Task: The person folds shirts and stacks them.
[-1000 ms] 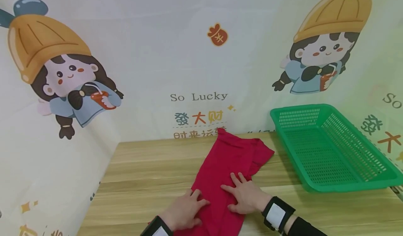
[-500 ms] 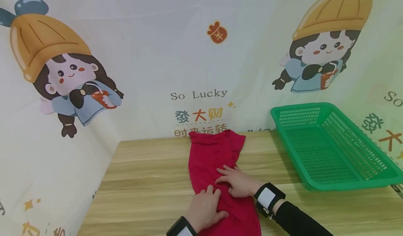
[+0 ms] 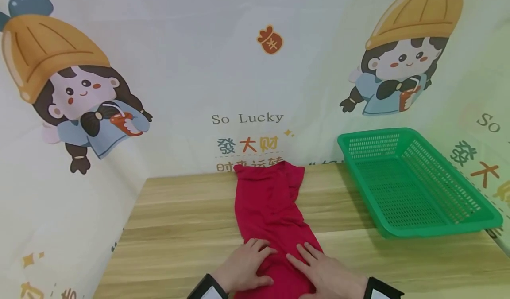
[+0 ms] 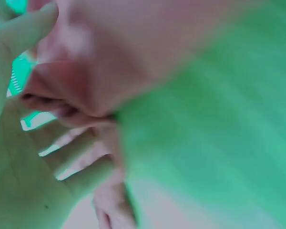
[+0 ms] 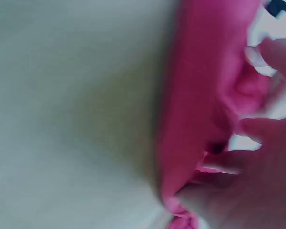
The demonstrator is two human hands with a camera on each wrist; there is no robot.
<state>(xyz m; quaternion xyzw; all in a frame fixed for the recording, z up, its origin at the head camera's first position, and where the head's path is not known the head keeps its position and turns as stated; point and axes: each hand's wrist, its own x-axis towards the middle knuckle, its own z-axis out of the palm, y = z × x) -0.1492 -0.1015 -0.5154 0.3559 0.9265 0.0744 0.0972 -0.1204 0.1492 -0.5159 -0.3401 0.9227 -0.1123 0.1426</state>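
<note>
**Both hands laid on a red cloth**

The pale backdrop (image 3: pixel 179 68) is the biggest thing I get from the head camera, filling the upper frame and both sides. Below it, the wood-grain table (image 3: pixel 179 232) spans the lower part. Printed on the backdrop are two cartoon figures in yellow hats, one upper left (image 3: pixel 89 95), the other upper right (image 3: pixel 402 68).

At right on the table I have a green plastic basket (image 3: pixel 402 192) with perforated walls. The red cloth (image 3: pixel 263 201) lies wrinkled at lower centre, running from the table's far edge down to the bottom of the frame.

At bottom centre, my left hand (image 3: pixel 245 268) rests on the cloth's left side and my right hand (image 3: pixel 324 270) on its right, just beside each other. I read both as released: fingers extended on the fabric, not clenched. The wrist views are blurred. Each wrist wears a black band (image 3: pixel 383 288). Smallest is a red pouch print (image 3: pixel 271 41), upper centre.
</note>
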